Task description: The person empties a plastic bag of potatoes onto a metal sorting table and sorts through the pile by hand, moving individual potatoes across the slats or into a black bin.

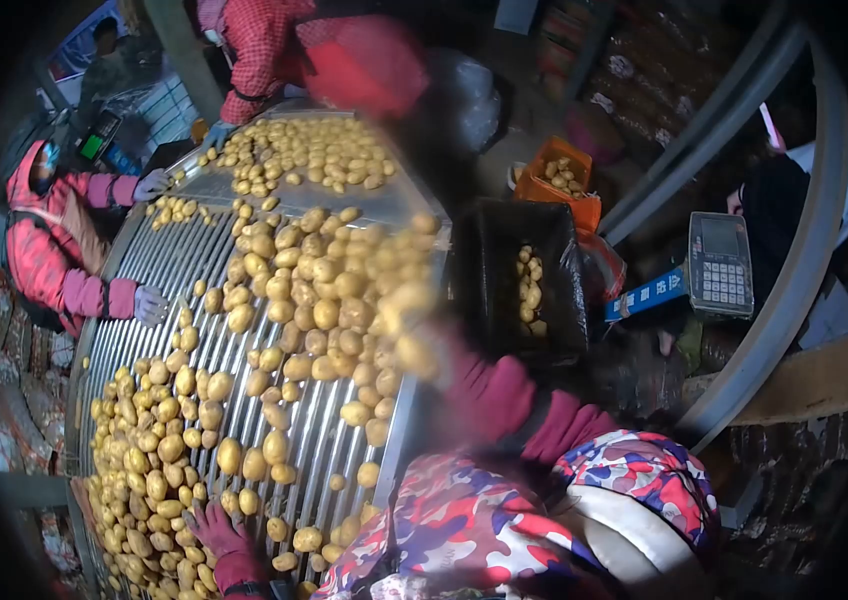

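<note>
Many potatoes [324,270] lie on a slatted metal table [154,285], with a dense pile [144,470] along its lower left side. My left hand [221,535], in a magenta glove, rests at the lower edge of that pile with its fingers apart, touching potatoes and holding none that I can make out. My right hand [436,350] is at the table's right edge, beside several blurred potatoes [409,300]. Motion smears it, so its fingers and anything in them cannot be made out.
Beyond the right edge stand a black-lined bin [569,290] with some potatoes, an orange crate [584,207] and a scale display [720,262]. A person in pink [39,240] has both gloved hands at the left edge; another in red check [259,50] bends over the far end.
</note>
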`<state>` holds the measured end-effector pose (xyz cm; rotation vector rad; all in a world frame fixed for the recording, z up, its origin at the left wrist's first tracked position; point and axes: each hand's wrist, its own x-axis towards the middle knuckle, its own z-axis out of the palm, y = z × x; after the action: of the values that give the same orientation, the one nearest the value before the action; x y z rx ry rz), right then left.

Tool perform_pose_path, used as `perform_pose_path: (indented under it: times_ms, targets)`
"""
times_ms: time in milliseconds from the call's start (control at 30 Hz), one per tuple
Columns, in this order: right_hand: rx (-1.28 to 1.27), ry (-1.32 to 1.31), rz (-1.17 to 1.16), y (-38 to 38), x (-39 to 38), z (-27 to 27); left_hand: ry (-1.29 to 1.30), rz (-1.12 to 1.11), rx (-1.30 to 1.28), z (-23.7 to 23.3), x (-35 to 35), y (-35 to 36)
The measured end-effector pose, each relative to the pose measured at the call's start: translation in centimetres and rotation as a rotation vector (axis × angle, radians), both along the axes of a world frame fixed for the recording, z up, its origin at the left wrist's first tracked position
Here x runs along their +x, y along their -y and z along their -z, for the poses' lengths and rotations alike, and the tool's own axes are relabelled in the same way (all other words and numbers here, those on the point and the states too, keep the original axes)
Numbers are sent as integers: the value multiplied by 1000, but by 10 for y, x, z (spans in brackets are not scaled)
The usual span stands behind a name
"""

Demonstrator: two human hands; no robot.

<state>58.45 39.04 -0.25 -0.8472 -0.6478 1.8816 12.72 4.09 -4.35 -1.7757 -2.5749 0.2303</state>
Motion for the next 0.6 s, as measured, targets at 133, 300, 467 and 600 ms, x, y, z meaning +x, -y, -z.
perform_pose_path:
  times_ms: [133, 300, 467, 600]
  targets:
    - [242, -276, 284, -138, 119, 4, 31, -139, -92, -12, 12, -11]
    - [222, -82, 670, -273, 251, 2, -23, -64, -75, -7, 4, -8]
    - [124, -227, -8, -217, 161, 30, 13, -87, -119, -25, 22, -15]
    - [90, 273, -14, -138, 32, -1, 47, -112, -108, -13, 12, -5]
